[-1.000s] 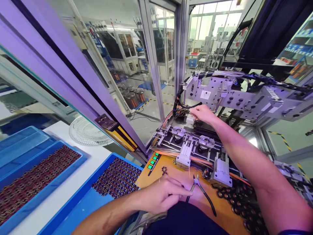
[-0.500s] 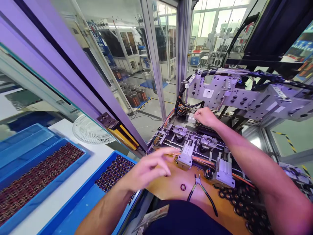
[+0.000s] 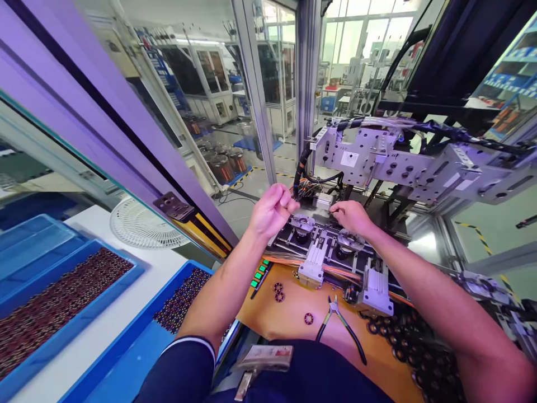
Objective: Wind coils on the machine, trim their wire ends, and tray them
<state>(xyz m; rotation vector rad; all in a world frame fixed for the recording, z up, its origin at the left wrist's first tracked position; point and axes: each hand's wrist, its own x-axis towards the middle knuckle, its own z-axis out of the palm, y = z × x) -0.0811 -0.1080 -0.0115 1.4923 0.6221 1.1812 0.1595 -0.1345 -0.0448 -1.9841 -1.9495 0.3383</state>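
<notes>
My left hand (image 3: 274, 210) is raised at the left end of the machine, its fingers curled together near the cable bundle (image 3: 308, 192); whatever they pinch is too small to make out. My right hand (image 3: 351, 217) is closed, thumb against fingers, beside a small silver block (image 3: 324, 201); its contents are hidden. Below the hands are two round metal fixtures, one to the left (image 3: 302, 224) and one to the right (image 3: 351, 242). Pliers (image 3: 334, 308) with spread handles lie on the brown surface (image 3: 293, 322) near a small ring part (image 3: 309, 318).
Blue trays (image 3: 138, 267) of small ring parts stand at the left, by a white fan (image 3: 146, 224). Dark ring parts (image 3: 432, 358) are heaped at the lower right. A perforated metal plate assembly (image 3: 403, 165) hangs behind the fixtures. An aluminium frame (image 3: 126, 140) stands at the left.
My left hand has moved up and forward from over the brown surface to the cables, and its fingers have closed. Two ring parts and a green-marked strip are now uncovered. My right hand stays near the block.
</notes>
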